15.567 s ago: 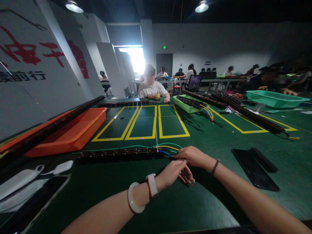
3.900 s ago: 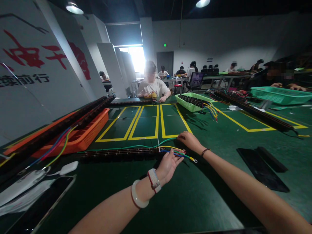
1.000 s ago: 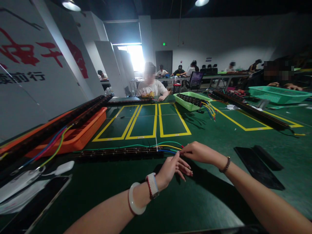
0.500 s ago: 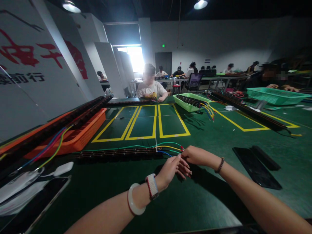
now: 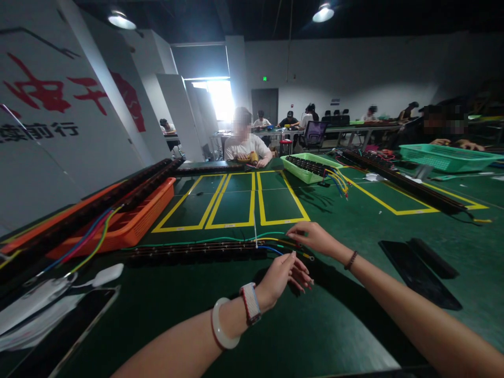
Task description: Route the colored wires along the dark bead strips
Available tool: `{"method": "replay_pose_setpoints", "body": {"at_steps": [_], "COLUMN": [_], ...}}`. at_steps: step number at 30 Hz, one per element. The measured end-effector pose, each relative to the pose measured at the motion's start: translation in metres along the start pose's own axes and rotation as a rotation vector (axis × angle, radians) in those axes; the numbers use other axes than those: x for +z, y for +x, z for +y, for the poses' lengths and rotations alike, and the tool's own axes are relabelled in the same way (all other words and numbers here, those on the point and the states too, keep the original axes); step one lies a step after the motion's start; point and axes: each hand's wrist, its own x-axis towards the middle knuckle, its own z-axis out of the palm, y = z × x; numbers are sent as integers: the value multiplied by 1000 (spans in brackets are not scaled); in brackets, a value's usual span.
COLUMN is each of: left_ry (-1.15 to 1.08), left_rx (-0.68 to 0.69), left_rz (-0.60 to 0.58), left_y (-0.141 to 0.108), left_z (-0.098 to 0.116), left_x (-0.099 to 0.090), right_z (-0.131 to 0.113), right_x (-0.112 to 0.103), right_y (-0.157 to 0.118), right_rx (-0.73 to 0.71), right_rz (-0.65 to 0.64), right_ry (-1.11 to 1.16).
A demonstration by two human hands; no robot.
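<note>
A long dark bundle of strips lies on the green table, several coloured wires coming out of its right end. The green wire arches up to the fingertips of my right hand, whose thumb and forefinger are pinched on it. Just below, my left hand has thumb and forefinger together where the blue wire runs in behind them; its other fingers hang loosely curled. Between the hands, a yellow wire leads toward a ring terminal. A white cable tie sticks up from the bundle's end.
An orange basket with long dark bundles stands at left, beside white packets. A green basket of wired strips sits farther back. Dark flat pieces lie at right. Across the table a person works.
My right hand has moved up and slightly left, away from my left hand, uncovering the ring terminal. My left hand has hardly moved. The whole view has shifted slightly.
</note>
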Motion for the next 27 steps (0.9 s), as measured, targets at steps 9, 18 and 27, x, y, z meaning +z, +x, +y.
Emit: {"method": "replay_pose_setpoints", "body": {"at_steps": [9,18,27], "left_ry": [2,-18,0], "left_rx": [-9,7,-2], "left_rz": [24,7,9], "left_y": [1,3,0], "left_z": [0,-4,1], "left_x": [-1,-3,-2], "right_z": [-14,-12,-16], "right_x": [15,20,20], "right_y": [33,43,45], "right_rx": [-65,-91,69], "right_rz": [-249,-249,-382], "right_ry": [-149,-195,-89]}}
